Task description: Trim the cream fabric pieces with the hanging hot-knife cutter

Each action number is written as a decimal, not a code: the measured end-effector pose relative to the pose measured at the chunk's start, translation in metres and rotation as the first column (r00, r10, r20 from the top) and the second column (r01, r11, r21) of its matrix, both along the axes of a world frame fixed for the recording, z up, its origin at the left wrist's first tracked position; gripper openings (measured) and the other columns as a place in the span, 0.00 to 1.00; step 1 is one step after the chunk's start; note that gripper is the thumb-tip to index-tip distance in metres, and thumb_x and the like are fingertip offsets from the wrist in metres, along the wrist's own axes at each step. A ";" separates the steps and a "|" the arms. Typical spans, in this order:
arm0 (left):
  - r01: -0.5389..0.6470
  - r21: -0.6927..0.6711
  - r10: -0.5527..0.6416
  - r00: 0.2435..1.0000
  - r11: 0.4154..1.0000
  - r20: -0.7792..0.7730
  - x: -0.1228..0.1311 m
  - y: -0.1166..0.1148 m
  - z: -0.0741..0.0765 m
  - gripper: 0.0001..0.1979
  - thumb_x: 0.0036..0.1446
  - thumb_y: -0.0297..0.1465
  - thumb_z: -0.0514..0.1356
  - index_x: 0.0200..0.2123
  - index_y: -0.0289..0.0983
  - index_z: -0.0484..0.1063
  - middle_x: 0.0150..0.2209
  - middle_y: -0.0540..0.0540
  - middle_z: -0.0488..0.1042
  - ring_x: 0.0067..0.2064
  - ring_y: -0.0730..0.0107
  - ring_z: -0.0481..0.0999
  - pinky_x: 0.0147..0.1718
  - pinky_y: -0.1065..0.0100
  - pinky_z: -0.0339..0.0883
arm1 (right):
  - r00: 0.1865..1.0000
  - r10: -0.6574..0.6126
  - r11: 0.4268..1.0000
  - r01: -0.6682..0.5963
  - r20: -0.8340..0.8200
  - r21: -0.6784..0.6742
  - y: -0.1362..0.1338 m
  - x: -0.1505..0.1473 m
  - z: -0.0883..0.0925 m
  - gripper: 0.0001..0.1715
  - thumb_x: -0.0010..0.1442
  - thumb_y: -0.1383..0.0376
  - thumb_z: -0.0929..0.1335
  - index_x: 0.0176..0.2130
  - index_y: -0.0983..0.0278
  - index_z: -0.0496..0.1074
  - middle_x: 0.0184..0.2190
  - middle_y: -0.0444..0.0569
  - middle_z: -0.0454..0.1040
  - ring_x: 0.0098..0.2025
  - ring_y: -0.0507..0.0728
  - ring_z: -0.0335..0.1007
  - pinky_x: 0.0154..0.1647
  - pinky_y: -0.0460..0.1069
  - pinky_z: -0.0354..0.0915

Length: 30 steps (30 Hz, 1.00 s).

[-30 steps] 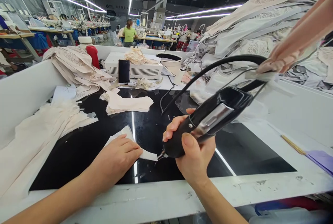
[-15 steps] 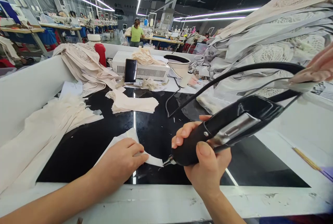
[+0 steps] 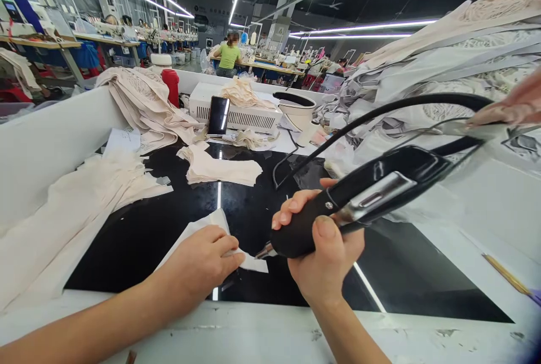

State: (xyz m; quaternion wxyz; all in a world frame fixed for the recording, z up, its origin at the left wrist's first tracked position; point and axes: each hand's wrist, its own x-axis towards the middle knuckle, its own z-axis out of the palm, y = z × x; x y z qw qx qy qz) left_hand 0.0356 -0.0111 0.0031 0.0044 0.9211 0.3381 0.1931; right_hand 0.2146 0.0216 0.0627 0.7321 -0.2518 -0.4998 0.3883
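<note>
Two hands are showing in my head view, each at a different job. My left hand [image 3: 207,265] is lying palm down over a white cloth piece [image 3: 216,219], fingers bent and close together; I cannot tell whether they are pinching the cloth or only pressing it. The cloth is resting near the front of a black sheet [image 3: 143,240], its narrow end poking out to the right past my thumb. My right hand [image 3: 325,254] is wrapping firmly around a black handheld tool [image 3: 380,189], thumb lying along its near side. The tool is slanting down to the left, and its metal tip [image 3: 266,251] is meeting that narrow end; I cannot tell whether they are touching. A black cable [image 3: 393,106] is arching above the tool. Beyond my hands, folded cream pieces [image 3: 224,170] are lying on the sheet, and a cream cloth heap [image 3: 80,206] is spreading over its left side. A phone [image 3: 218,116] is leaning against a white vented box [image 3: 245,119] farther back on the worktop [image 3: 253,330].
</note>
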 end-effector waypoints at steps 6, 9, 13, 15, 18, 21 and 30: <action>-0.002 -0.002 0.002 1.000 1.000 -0.008 0.001 0.001 -0.003 0.09 0.70 0.21 0.56 0.49 0.35 0.73 0.41 0.43 0.76 0.44 0.60 0.75 0.44 0.62 0.73 | 1.000 0.010 1.000 -0.010 0.009 -0.002 0.004 -0.008 -0.007 0.23 0.58 0.54 0.77 0.49 0.55 0.70 0.29 0.39 0.73 0.24 0.51 0.71 0.22 0.47 0.70; -0.008 -0.005 0.008 1.000 1.000 -0.006 0.002 0.001 -0.004 0.10 0.71 0.21 0.54 0.49 0.36 0.73 0.41 0.43 0.76 0.44 0.61 0.75 0.44 0.61 0.73 | 1.000 0.016 1.000 -0.016 0.011 0.007 0.005 -0.009 -0.009 0.23 0.58 0.55 0.77 0.49 0.55 0.69 0.29 0.38 0.73 0.24 0.51 0.71 0.22 0.47 0.70; -0.010 0.001 0.010 1.000 1.000 -0.009 0.001 0.001 -0.002 0.11 0.71 0.20 0.54 0.48 0.37 0.72 0.41 0.44 0.76 0.43 0.62 0.75 0.44 0.62 0.72 | 1.000 0.018 1.000 -0.018 0.017 0.008 0.005 -0.012 -0.010 0.20 0.60 0.59 0.75 0.50 0.55 0.69 0.30 0.38 0.74 0.24 0.51 0.71 0.23 0.47 0.72; -0.011 0.007 0.011 1.000 1.000 -0.009 0.002 0.001 -0.001 0.10 0.70 0.20 0.54 0.48 0.37 0.72 0.41 0.44 0.76 0.43 0.62 0.75 0.43 0.63 0.72 | 0.999 0.008 1.000 -0.008 0.036 0.001 0.004 -0.011 -0.009 0.19 0.60 0.60 0.74 0.49 0.55 0.69 0.30 0.38 0.73 0.24 0.51 0.71 0.23 0.48 0.72; -0.016 0.014 0.016 1.000 1.000 -0.016 0.002 0.000 -0.001 0.10 0.69 0.19 0.55 0.48 0.36 0.72 0.41 0.44 0.76 0.43 0.61 0.75 0.42 0.62 0.72 | 0.999 -0.006 1.000 0.006 0.048 -0.004 0.003 -0.006 -0.006 0.19 0.60 0.60 0.74 0.49 0.55 0.68 0.29 0.38 0.73 0.23 0.51 0.71 0.22 0.48 0.71; -0.014 0.025 0.014 1.000 1.000 -0.008 0.003 0.000 -0.003 0.11 0.69 0.19 0.55 0.48 0.35 0.73 0.41 0.43 0.76 0.42 0.60 0.75 0.42 0.62 0.72 | 0.998 -0.036 0.999 0.036 0.050 0.011 0.002 0.001 -0.003 0.19 0.59 0.58 0.75 0.48 0.55 0.69 0.29 0.38 0.73 0.23 0.51 0.71 0.22 0.48 0.71; -0.007 0.000 0.007 1.000 1.000 -0.004 0.001 0.000 -0.001 0.11 0.70 0.20 0.55 0.49 0.35 0.74 0.43 0.43 0.77 0.42 0.61 0.75 0.41 0.62 0.72 | 0.998 -0.045 0.999 0.044 0.040 0.010 0.002 0.004 -0.008 0.19 0.60 0.59 0.75 0.49 0.55 0.70 0.29 0.39 0.74 0.24 0.51 0.71 0.22 0.47 0.71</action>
